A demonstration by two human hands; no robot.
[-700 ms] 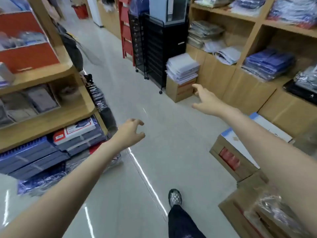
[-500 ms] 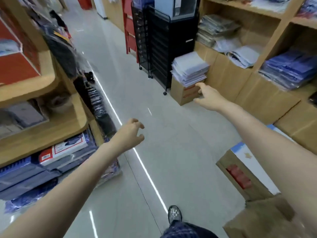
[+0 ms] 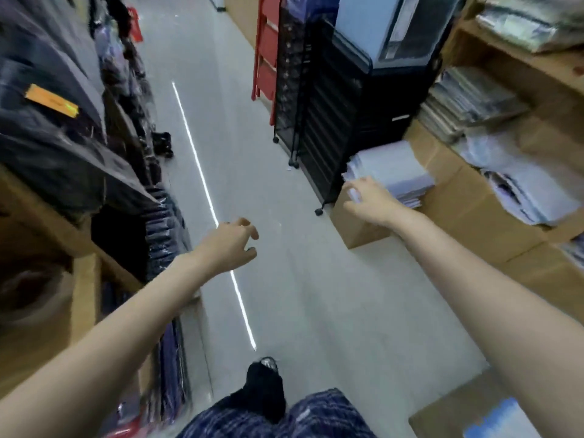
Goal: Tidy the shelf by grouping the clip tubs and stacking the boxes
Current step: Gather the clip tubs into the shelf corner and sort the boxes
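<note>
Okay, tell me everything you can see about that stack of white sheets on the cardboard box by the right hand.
The stack of white sheets is a thick pile of pale, flat, paper-like or plastic-wrapped sheets, its edges slightly uneven. It lies flat on a brown cardboard box standing on the floor, beside a black drawer cart and against the wooden shelving. The right hand is at its near corner, fingers curled at the edge; motion blur hides whether they grip it. The left hand is apart from it.

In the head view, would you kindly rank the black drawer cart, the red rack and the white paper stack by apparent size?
1. black drawer cart
2. red rack, though farther off, so unsure
3. white paper stack
</note>
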